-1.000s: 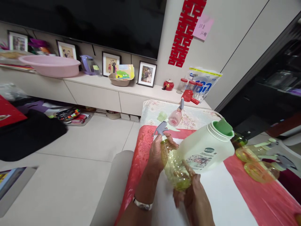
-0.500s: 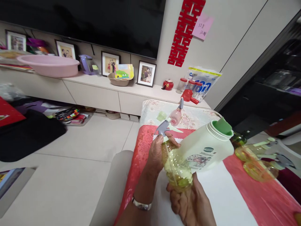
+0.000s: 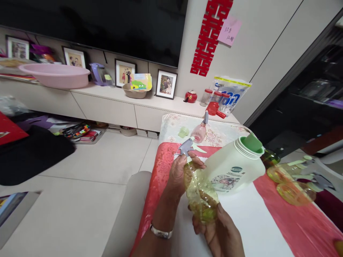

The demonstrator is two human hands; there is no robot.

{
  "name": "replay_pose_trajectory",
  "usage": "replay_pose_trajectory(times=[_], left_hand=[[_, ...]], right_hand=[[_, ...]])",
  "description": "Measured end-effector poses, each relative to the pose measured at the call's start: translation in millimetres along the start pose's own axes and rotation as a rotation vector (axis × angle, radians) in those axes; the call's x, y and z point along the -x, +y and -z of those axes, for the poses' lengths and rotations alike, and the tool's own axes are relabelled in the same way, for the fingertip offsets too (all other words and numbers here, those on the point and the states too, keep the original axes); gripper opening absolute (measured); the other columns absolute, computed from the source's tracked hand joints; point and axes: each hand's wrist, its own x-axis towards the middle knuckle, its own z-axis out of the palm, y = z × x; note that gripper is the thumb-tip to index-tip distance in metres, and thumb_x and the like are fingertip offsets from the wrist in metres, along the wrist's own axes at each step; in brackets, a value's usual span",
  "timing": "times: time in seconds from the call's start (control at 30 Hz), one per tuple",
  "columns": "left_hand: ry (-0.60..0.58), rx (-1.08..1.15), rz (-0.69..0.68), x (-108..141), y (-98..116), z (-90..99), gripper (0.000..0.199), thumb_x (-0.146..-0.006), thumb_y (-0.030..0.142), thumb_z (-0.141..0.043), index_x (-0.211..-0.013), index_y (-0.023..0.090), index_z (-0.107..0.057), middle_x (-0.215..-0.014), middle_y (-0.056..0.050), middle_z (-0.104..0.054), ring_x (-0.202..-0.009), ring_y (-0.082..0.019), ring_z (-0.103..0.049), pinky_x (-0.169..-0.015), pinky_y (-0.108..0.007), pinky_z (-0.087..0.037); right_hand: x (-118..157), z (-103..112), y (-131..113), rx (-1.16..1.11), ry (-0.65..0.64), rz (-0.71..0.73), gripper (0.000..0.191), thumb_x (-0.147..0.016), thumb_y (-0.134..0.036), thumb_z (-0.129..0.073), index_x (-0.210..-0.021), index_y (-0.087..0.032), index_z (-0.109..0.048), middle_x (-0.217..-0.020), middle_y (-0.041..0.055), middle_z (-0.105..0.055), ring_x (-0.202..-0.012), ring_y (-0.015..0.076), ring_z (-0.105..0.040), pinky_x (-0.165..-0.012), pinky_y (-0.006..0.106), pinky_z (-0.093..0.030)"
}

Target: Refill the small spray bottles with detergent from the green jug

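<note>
The left hand (image 3: 180, 175) is closed around the neck of a clear yellow-green spray bottle (image 3: 200, 194), just under its grey trigger head (image 3: 185, 146), while the right hand (image 3: 219, 232) cups the bottle's base from the 6 o'clock side, fingers curled on it. The bottle tilts above the red tablecloth (image 3: 289, 217). Touching it at 2 o'clock lies a pale green jug (image 3: 234, 171); at 12 o'clock stands a pink spray bottle (image 3: 199, 131).

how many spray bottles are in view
4: a yellow-green plastic spray bottle held in both hands, a pink spray bottle on the floral cloth behind, and two yellow ones lying at the right. More may be hidden.
</note>
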Motion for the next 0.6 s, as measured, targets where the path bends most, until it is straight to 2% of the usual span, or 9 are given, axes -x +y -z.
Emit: replay_pose_trajectory(times=[0.1, 0.17, 0.2, 0.27, 0.4, 0.47, 0.53, 0.6], left_hand=[[-0.033, -0.01, -0.009, 1.1, -1.7, 0.4, 0.03, -0.084, 0.051, -0.066, -0.091, 0.021, -0.065, -0.078, -0.007, -0.073, -0.085, -0.028, -0.074, -0.084, -0.042, -0.057], [-0.077, -0.021, -0.009, 2.6, -3.7, 1.6, 0.03, -0.086, 0.05, -0.064, -0.092, 0.022, -0.065, -0.077, -0.007, -0.073, -0.085, -0.028, -0.074, -0.084, -0.042, -0.057], [-0.099, -0.028, -0.012, 3.5, -4.5, 2.5, 0.029, -0.087, 0.05, -0.062, -0.094, 0.022, -0.065, -0.077, -0.007, -0.073, -0.085, -0.028, -0.074, -0.085, -0.042, -0.057], [-0.133, -0.047, -0.028, 5.7, -4.6, 4.2, 0.028, -0.091, 0.048, -0.057, -0.097, 0.022, -0.065, -0.074, -0.007, -0.073, -0.085, -0.028, -0.074, -0.086, -0.043, -0.057], [-0.208, -0.119, -0.051, 10.9, 1.9, 4.1, 0.034, -0.093, 0.051, -0.054, -0.092, 0.019, -0.066, -0.067, -0.008, -0.072, -0.085, -0.029, -0.074, -0.088, -0.044, -0.056], [-0.274, -0.121, -0.029, 14.5, 5.0, 2.7, 0.041, -0.089, 0.059, -0.059, -0.087, 0.018, -0.067, -0.065, -0.008, -0.071, -0.084, -0.03, -0.074, -0.086, -0.045, -0.057], [-0.335, -0.11, 0.027, 18.3, 5.5, 1.6, 0.044, -0.08, 0.062, -0.071, -0.084, 0.018, -0.067, -0.068, -0.009, -0.072, -0.085, -0.031, -0.074, -0.083, -0.043, -0.058], [-0.319, -0.06, 0.098, 21.3, 3.9, 1.5, 0.045, -0.068, 0.055, -0.086, -0.083, 0.017, -0.069, -0.073, -0.01, -0.073, -0.086, -0.032, -0.073, -0.081, -0.042, -0.058]], right_hand=[[4.6, -12.1, -5.3, 0.109, 0.16, 0.096, 0.077, -0.082, -0.065, -0.077, -0.138, -0.018, -0.053, -0.128, 0.0151, -0.058, -0.107, 0.0256, -0.063, -0.081, 0.032, -0.058], [7.0, -18.5, -6.6, 0.26, 0.267, 0.226, 0.081, -0.081, -0.062, -0.08, -0.143, -0.02, -0.051, -0.14, 0.0125, -0.051, -0.13, 0.0273, -0.052, -0.097, 0.032, -0.056], [7.6, -20.2, -6.6, 0.316, 0.281, 0.272, 0.081, -0.081, -0.06, -0.081, -0.144, -0.02, -0.051, -0.143, 0.0116, -0.049, -0.135, 0.0277, -0.047, -0.103, 0.033, -0.053], [7.9, -20.6, -6.7, 0.333, 0.228, 0.289, 0.079, -0.082, -0.06, -0.079, -0.143, -0.018, -0.053, -0.144, 0.012, -0.049, -0.137, 0.0302, -0.045, -0.109, 0.037, -0.049], [6.8, -19.0, -14.4, 0.232, -0.026, 0.206, 0.076, -0.084, -0.06, -0.076, -0.144, -0.019, -0.055, -0.146, 0.0118, -0.047, -0.138, 0.033, -0.045, -0.116, 0.044, -0.043], [7.7, -21.1, -22.3, 0.304, -0.127, 0.225, 0.08, -0.084, -0.058, -0.077, -0.15, -0.023, -0.05, -0.151, 0.0091, -0.042, -0.145, 0.0303, -0.037, -0.124, 0.042, -0.033], [10.1, -23.3, -29.1, 0.469, -0.183, 0.283, 0.086, -0.084, -0.055, -0.078, -0.157, -0.026, -0.042, -0.156, 0.006, -0.035, -0.152, 0.027, -0.024, -0.129, 0.04, -0.021], [13.0, -21.5, -32.4, 0.629, -0.169, 0.319, 0.094, -0.078, -0.052, -0.084, -0.158, -0.026, -0.041, -0.156, 0.0057, -0.036, -0.153, 0.0272, -0.019, -0.13, 0.041, -0.018]])
